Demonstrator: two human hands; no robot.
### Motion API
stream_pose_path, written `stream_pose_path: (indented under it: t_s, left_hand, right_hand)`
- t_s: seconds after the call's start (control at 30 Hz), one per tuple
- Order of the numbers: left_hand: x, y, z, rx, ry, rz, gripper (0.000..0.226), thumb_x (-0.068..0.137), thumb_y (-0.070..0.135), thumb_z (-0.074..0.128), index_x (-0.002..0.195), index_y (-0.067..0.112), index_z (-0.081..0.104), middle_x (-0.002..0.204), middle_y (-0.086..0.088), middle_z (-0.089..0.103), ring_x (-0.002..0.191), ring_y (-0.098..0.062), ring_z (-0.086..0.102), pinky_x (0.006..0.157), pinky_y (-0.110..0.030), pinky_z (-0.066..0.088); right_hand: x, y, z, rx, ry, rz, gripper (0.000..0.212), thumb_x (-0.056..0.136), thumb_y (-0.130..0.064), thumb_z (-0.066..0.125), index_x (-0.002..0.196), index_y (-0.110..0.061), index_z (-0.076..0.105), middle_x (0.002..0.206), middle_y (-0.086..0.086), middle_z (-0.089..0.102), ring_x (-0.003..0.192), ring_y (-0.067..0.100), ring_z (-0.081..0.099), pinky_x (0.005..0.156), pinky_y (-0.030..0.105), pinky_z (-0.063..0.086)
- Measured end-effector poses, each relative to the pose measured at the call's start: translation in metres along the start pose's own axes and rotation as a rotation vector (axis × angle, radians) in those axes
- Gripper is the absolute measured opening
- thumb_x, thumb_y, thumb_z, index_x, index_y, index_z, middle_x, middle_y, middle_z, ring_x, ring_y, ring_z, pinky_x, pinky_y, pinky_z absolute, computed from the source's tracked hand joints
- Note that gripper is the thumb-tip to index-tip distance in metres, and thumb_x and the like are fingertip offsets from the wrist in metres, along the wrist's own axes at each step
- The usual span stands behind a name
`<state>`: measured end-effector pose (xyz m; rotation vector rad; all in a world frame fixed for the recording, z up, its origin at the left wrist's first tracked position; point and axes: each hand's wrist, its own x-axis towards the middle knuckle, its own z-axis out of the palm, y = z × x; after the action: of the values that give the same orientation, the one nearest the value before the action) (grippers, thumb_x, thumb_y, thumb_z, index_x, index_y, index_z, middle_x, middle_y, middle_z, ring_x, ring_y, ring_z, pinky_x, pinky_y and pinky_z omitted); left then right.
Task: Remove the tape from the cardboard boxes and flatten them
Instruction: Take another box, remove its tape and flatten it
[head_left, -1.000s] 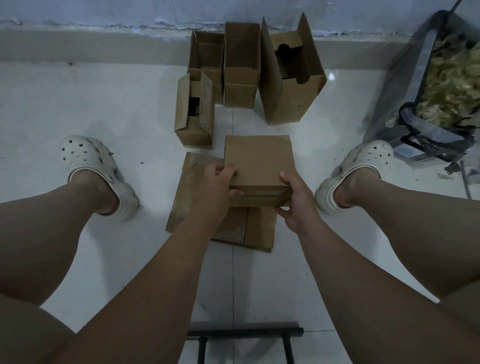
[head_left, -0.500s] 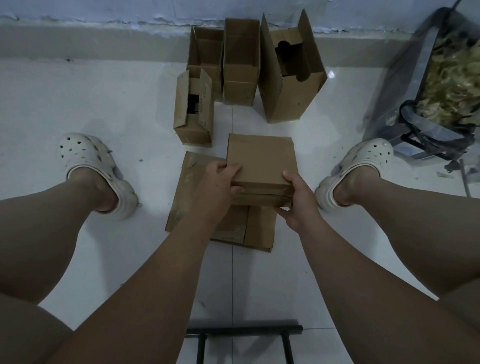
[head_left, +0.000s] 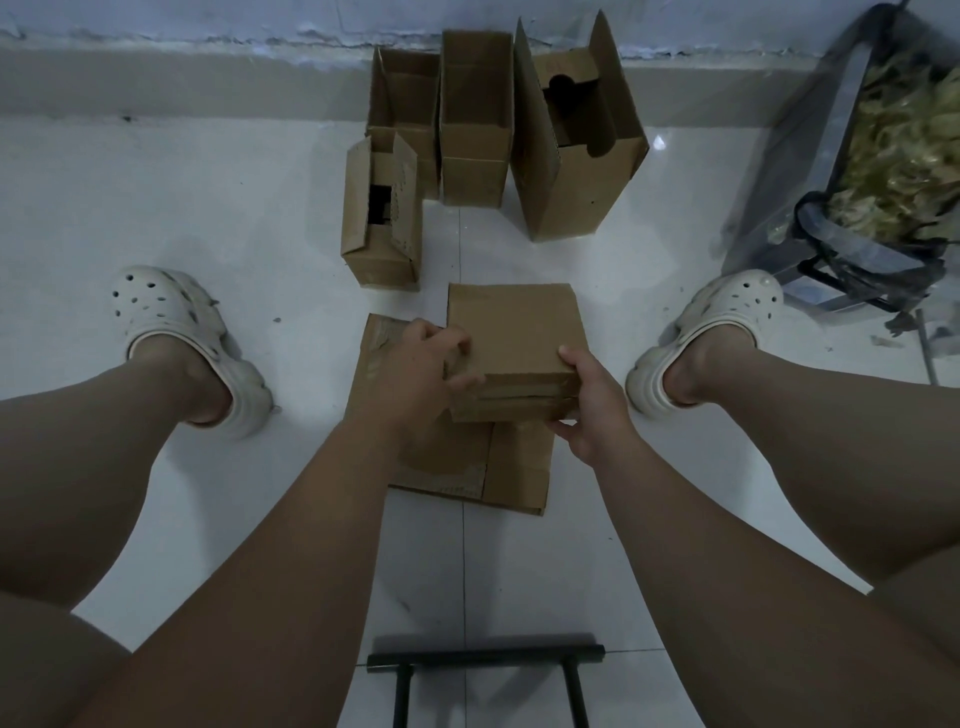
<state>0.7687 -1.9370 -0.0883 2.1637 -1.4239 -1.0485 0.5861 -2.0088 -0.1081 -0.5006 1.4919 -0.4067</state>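
Left hand (head_left: 421, 358): fingers curled over the held box's left edge, gripping.
Right hand (head_left: 587, 410): thumb on top, fingers under the near right corner, gripping.
Held box (head_left: 511, 332): closed, not yet flattened.
Flat cardboard (head_left: 519, 467): done, lying on the floor beneath.
Standing boxes (head_left: 475, 130): four by the wall, left to do.

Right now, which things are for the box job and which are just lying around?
For the job: the box, gripped by the left hand and right hand; flat cardboard beneath it; open boxes standing behind.
Just lying about: bag of yellowish scraps; black metal bar.
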Motion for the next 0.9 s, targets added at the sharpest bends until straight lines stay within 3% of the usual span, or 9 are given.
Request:
stream_pose_path:
  t_s: [0.17, 0.3, 0.4, 0.5, 0.6, 0.67, 0.77, 0.83, 0.9]
  left_hand:
    - [0.006, -0.005, 0.003, 0.063, -0.017, -0.021, 0.017, 0.098, 0.019, 0.046, 0.107, 0.019, 0.061, 0.107, 0.0, 0.038, 0.089, -0.012, 0.041, 0.075, -0.018, 0.032]
    - [0.004, -0.009, 0.009, 0.059, 0.026, -0.051, 0.009, 0.092, 0.016, 0.057, 0.089, 0.023, 0.06, 0.102, 0.003, 0.036, 0.088, -0.014, 0.045, 0.076, -0.023, 0.041]
    - [0.006, -0.014, 0.009, 0.151, 0.029, -0.003, 0.007, 0.089, 0.018, 0.06, 0.086, 0.024, 0.06, 0.098, 0.004, 0.033, 0.083, -0.012, 0.044, 0.068, -0.022, 0.04]
    - [0.007, -0.017, 0.008, 0.232, 0.049, 0.095, 0.004, 0.09, 0.018, 0.06, 0.091, 0.017, 0.064, 0.096, 0.004, 0.032, 0.078, -0.013, 0.043, 0.063, -0.023, 0.038]
    - [0.008, -0.017, 0.009, 0.353, 0.044, 0.176, 0.008, 0.092, 0.014, 0.054, 0.085, 0.016, 0.053, 0.092, 0.004, 0.031, 0.067, -0.01, 0.038, 0.05, -0.02, 0.03]
    - [0.01, -0.016, 0.009, 0.422, 0.022, 0.205, 0.013, 0.095, 0.014, 0.046, 0.082, 0.018, 0.043, 0.093, 0.0, 0.035, 0.064, -0.014, 0.042, 0.049, -0.026, 0.039]
    - [0.011, -0.008, 0.005, 0.422, 0.014, 0.24, 0.013, 0.098, 0.013, 0.036, 0.086, 0.015, 0.041, 0.098, -0.006, 0.039, 0.064, -0.02, 0.048, 0.056, -0.035, 0.048]
    - [0.01, -0.002, 0.005, 0.389, 0.033, 0.25, 0.012, 0.096, 0.011, 0.033, 0.086, 0.014, 0.039, 0.099, -0.007, 0.039, 0.063, -0.021, 0.048, 0.05, -0.03, 0.041]
    - [0.008, 0.004, 0.004, 0.331, 0.078, 0.248, 0.014, 0.095, 0.009, 0.032, 0.084, 0.015, 0.037, 0.096, -0.005, 0.038, 0.06, -0.018, 0.043, 0.046, -0.024, 0.028]
  right_hand:
    - [-0.002, 0.006, -0.002, 0.004, 0.003, -0.008, 0.006, 0.086, -0.037, 0.065, 0.091, -0.036, 0.067, 0.099, -0.006, 0.065, 0.094, 0.016, 0.061, 0.061, 0.032, 0.053]
    - [-0.002, 0.008, -0.003, -0.015, -0.034, -0.06, 0.041, 0.088, -0.033, 0.064, 0.129, -0.03, 0.06, 0.104, -0.012, 0.064, 0.091, 0.007, 0.061, 0.053, 0.024, 0.053]
    - [-0.001, 0.007, -0.004, -0.043, -0.05, -0.074, 0.051, 0.088, -0.032, 0.064, 0.138, -0.029, 0.053, 0.111, -0.012, 0.064, 0.092, 0.006, 0.061, 0.057, 0.023, 0.051]
    - [-0.001, 0.008, -0.003, -0.024, -0.055, -0.066, 0.052, 0.087, -0.031, 0.066, 0.137, -0.029, 0.054, 0.113, -0.011, 0.065, 0.093, 0.006, 0.062, 0.057, 0.023, 0.051]
    - [-0.001, 0.005, -0.003, 0.005, -0.036, -0.062, 0.051, 0.085, -0.031, 0.068, 0.134, -0.028, 0.057, 0.112, -0.009, 0.066, 0.094, 0.009, 0.062, 0.053, 0.023, 0.052]
    - [-0.001, 0.002, -0.002, 0.01, -0.017, -0.051, 0.048, 0.084, -0.032, 0.069, 0.131, -0.026, 0.06, 0.108, -0.007, 0.067, 0.092, 0.012, 0.062, 0.05, 0.023, 0.052]
    - [0.002, -0.004, -0.001, 0.002, 0.019, -0.034, 0.035, 0.083, -0.036, 0.069, 0.116, -0.027, 0.067, 0.104, -0.006, 0.067, 0.094, 0.015, 0.061, 0.062, 0.031, 0.053]
    - [0.004, -0.011, -0.001, -0.009, 0.042, -0.033, 0.018, 0.081, -0.039, 0.069, 0.097, -0.031, 0.069, 0.102, -0.005, 0.066, 0.095, 0.017, 0.06, 0.072, 0.036, 0.053]
    - [0.005, -0.018, 0.001, -0.011, 0.056, -0.033, 0.016, 0.079, -0.041, 0.07, 0.091, -0.03, 0.066, 0.101, -0.005, 0.064, 0.096, 0.016, 0.059, 0.075, 0.037, 0.053]
